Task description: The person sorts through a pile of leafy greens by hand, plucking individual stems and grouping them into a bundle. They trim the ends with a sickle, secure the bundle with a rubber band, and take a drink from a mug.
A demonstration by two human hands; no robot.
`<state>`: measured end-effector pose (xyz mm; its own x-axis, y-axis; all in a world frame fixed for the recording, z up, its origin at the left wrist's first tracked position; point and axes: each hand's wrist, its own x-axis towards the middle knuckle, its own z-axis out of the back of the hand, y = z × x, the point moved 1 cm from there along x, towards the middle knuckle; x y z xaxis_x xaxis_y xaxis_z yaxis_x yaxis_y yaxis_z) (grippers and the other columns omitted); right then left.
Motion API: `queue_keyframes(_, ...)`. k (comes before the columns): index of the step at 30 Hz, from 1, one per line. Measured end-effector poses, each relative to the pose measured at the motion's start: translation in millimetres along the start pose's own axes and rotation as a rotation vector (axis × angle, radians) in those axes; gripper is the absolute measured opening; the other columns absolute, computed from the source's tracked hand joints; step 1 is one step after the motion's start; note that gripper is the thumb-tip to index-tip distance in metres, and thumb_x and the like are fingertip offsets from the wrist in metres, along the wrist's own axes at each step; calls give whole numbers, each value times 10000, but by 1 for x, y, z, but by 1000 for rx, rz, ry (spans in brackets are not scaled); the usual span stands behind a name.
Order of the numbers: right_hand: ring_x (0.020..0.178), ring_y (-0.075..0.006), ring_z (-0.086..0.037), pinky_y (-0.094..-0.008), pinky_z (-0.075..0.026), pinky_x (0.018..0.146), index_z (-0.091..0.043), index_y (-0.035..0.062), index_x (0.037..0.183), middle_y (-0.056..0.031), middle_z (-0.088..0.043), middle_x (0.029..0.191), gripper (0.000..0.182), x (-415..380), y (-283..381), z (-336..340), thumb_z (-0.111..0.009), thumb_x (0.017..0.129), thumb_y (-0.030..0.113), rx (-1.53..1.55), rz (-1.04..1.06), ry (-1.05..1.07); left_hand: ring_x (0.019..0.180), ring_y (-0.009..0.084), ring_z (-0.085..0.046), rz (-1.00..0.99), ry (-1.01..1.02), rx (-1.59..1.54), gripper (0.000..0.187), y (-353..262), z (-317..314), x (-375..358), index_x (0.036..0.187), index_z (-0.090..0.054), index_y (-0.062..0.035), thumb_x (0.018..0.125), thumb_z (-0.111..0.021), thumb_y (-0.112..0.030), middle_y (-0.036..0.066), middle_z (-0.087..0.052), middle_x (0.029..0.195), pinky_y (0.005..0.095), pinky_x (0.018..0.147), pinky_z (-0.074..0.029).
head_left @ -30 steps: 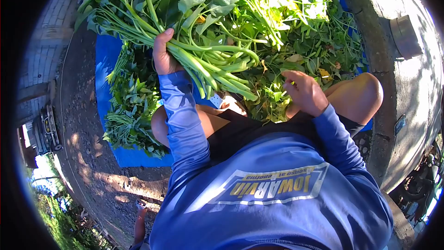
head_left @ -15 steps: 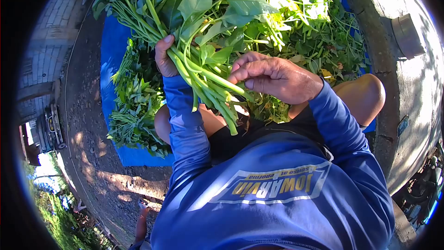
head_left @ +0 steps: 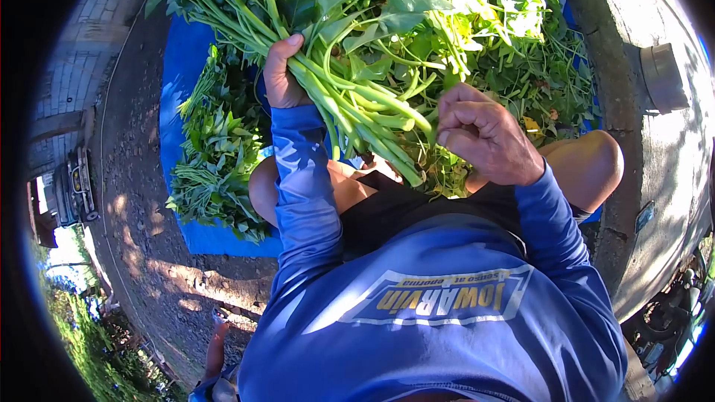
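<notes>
My left hand (head_left: 284, 74) is closed around a thick bunch of water spinach (head_left: 354, 100), its cut stem ends angled toward my lap and its leaves spreading away from me. To the right of the stem ends, my right hand (head_left: 491, 138) is curled with thumb and fingers together. A bit of green shows by its fingertips, but what the fingers hold is hidden. Beyond both hands lies a heap of loose greens (head_left: 514, 59), partly in bright sun. More leafy bunches (head_left: 216, 167) lie left of my left forearm.
A blue sheet (head_left: 173, 97) lies under the greens. On the right runs a concrete ledge (head_left: 633, 22) with a grey round container (head_left: 663, 78) on it. Bare ground (head_left: 134, 149) stretches along the left, with a parked vehicle (head_left: 78, 186) farther off. My bent knees flank the greens.
My right hand has moved right, away from the stems, and its fingers have curled in more. My left hand and the bunch have shifted slightly right and up in view.
</notes>
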<state>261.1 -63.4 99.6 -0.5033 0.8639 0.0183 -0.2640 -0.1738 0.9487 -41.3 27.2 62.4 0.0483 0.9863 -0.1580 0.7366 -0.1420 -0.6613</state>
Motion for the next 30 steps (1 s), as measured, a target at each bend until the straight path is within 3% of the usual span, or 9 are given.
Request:
queue_keyframes(2, 932, -241, -638, -368, -528, 847, -731, -15, 1016, -103, -642, 990, 128, -9, -20, 10, -706, 922, 69, -21, -114, 22, 828, 326, -753, -40, -46, 15, 467, -5, 0, 1, 1158, -717, 88, 921, -681, -313, 227, -771, 979, 430, 795, -640)
queue_keyframes(4, 905, -224, -642, -361, -530, 819, -733, -11, 1057, -107, -656, 1003, 152, -17, -38, 10, -703, 930, 66, -607, 1, -270, 882, 339, -759, -16, -55, -6, 460, -5, 3, 5, 1199, -695, 87, 919, -688, -278, 229, -768, 1051, 446, 841, -641)
queue_keyframes(6, 869, -217, -651, -356, -535, 789, -734, -7, 1091, -115, -674, 1001, 173, -21, -38, 12, -700, 935, 60, -673, -1, -438, 961, 342, -759, -93, -83, 71, 459, 2, 12, 14, 1240, -672, 89, 920, -688, -240, 230, -756, 1137, 455, 890, -635)
queue_keyframes(9, 755, -248, -679, -358, -550, 712, -738, -6, 1090, -137, -711, 933, 172, -4, 13, -3, -701, 925, 25, -170, -57, -436, 957, 333, -760, -62, -111, 157, 422, 7, 31, 24, 1219, -681, 85, 921, -690, -214, 227, -756, 1135, 454, 888, -635)
queue_keyframes(10, 753, -283, -691, -374, -557, 708, -742, -11, 1071, -145, -706, 903, 158, 3, 30, -8, -701, 920, 11, -282, 67, -364, 728, 240, -736, -136, -185, 194, 231, 9, 18, 23, 981, -715, 27, 842, -761, -151, 141, -738, 900, 393, 703, -642)
queue_keyframes(12, 809, -329, -693, -410, -574, 707, -754, 9, 1028, -142, -679, 896, 162, 22, 32, -30, -710, 873, -5, -320, 337, -299, 724, 224, -728, -239, -253, 289, 211, 10, 0, 17, 981, -714, 25, 827, -763, -111, 120, -724, 900, 384, 685, -635)
queue_keyframes(14, 842, -321, -702, -415, -589, 734, -761, 34, 1095, -116, -691, 977, 219, 39, 28, -48, -759, 876, 41, -497, 381, -250, 726, 205, -717, -296, -249, 275, 208, 19, 2, 22, 995, -711, 23, 813, -761, -64, 104, -715, 910, 365, 674, -628)
queue_keyframes(19, 827, -313, -694, -438, -587, 712, -727, 59, 1122, -101, -655, 922, 268, 66, 7, -70, -793, 871, 126, -743, 478, -278, 779, 178, -686, -416, -252, 332, 338, 22, 2, 19, 1094, -708, 27, 763, -772, 49, 67, -722, 958, 335, 737, -571)
queue_keyframes(30, 872, -378, -699, -463, -571, 743, -682, 15, 1163, -189, -694, 978, 293, 81, -21, -74, -725, 909, 155, -427, 192, -359, 758, 142, -667, -491, -356, 434, 278, 29, 24, 27, 994, -698, 24, 741, -816, 23, 45, -721, 911, 326, 705, -547)
